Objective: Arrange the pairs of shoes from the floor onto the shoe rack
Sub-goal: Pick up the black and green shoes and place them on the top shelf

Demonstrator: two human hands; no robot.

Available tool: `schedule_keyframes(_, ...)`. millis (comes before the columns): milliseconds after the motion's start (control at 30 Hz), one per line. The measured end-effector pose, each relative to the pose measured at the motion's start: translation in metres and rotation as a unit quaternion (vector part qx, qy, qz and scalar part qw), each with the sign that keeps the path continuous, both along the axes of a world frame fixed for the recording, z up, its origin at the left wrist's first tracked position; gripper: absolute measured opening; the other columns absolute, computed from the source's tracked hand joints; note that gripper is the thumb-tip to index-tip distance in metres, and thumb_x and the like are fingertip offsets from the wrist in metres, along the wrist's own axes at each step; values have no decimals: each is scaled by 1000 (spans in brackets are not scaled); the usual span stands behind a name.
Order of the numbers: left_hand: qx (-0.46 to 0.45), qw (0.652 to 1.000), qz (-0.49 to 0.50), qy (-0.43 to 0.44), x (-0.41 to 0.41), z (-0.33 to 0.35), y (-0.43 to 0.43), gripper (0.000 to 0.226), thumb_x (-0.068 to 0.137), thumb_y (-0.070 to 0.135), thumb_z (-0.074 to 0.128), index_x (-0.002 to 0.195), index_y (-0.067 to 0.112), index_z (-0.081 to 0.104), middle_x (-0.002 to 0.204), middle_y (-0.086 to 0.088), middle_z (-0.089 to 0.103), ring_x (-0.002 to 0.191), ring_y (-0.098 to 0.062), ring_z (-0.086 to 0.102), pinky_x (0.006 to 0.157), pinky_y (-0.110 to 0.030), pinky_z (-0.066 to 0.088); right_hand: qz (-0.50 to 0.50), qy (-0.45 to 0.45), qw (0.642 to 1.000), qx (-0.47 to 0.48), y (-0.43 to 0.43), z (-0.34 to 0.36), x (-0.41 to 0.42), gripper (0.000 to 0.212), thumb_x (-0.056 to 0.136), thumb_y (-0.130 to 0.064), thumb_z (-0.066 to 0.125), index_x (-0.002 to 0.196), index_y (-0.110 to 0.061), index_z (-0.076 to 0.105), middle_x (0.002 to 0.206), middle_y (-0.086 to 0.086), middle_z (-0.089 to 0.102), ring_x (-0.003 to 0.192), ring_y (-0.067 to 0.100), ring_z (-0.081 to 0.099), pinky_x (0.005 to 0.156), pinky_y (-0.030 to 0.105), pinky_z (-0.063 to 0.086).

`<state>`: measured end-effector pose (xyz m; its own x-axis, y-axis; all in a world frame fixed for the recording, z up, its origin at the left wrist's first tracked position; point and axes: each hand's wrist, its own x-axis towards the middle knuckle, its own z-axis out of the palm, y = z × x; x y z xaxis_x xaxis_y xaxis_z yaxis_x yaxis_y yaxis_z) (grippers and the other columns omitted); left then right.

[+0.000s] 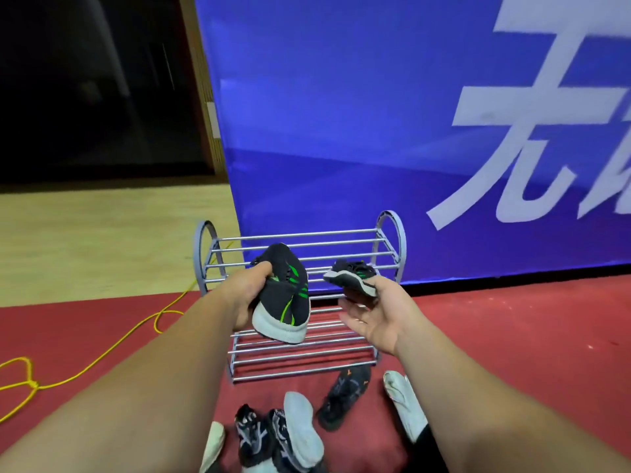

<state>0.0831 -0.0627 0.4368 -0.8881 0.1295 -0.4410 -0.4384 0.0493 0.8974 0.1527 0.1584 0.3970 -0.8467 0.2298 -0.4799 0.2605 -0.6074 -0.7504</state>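
Shoe (286, 302) is clutched in the left hand (251, 295) and its mate (351, 278) pinched by the right hand (375, 315) above the rack (307, 232).

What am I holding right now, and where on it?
Left hand grips a green-striped shoe by its collar; right hand pinches the other shoe at its sole edge.

On my feed I see the left hand (248, 292) and the right hand (379, 319), both bare, every finger uncovered. The left forearm (153, 370) and the right forearm (478, 397) are bare as well, from the wrists down to the lower edge of the view. Below the right front corner of the shoe rack (297, 232), a patch of black fabric (423, 438) shows beside the right forearm. I cannot tell whether it is a trouser leg or a sock.
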Motion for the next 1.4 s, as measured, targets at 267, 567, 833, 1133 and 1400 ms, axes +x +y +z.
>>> schedule_keyframes(267, 71, 997, 18, 34, 1, 59, -12, 14, 95, 15, 52, 82, 12, 58, 65, -8, 66, 55, -25, 64, 52, -30, 54, 77, 86, 993, 9, -39, 71, -8, 21, 94, -31, 55, 107, -22, 69, 126, -2, 74, 112, 39, 61, 113, 77, 15)
schedule_keyframes(567, 110, 991, 41, 61, 11, 80, -16, 15, 92, 7, 52, 78, 11, 52, 61, -10, 63, 59, -26, 61, 74, -41, 54, 98, 164, 981, -25, -76, 117, -1, 40, 95, -21, 54, 130, -8, 69, 127, 11, 73, 125, 45, 60, 104, 65, 47)
schedule_keyframes(833, 130, 991, 4, 32, -11, 81, -33, 36, 72, 21, 71, 107, 18, 60, 114, -6, 53, 99, -29, 56, 103, -51, 49, 53, 159, 986, -22, -89, 126, -4, 37, 95, -19, 55, 127, -8, 69, 118, 14, 76, 101, 41, 62, 102, 54, 54)
schedule_keyframes(1133, 209, 978, 0, 25, 9, 96, -31, 21, 93, 27, 67, 98, 7, 64, 55, -2, 58, 46, -12, 49, 60, -29, 58, 4, 157, 987, -46, -96, 128, -12, 26, 91, -10, 56, 114, -9, 69, 98, 10, 73, 91, 37, 68, 79, 44, 60)
schedule_keyframes(1400, 215, 975, -61, 11, 24, 83, -42, 34, 91, 18, 70, 122, 5, 68, 125, -25, 69, 114, -37, 68, 95, -51, 57, -7, 157, 987, -40, -112, 128, -18, 35, 92, -8, 55, 125, -5, 68, 95, 11, 75, 87, 34, 68, 72, 38, 59)
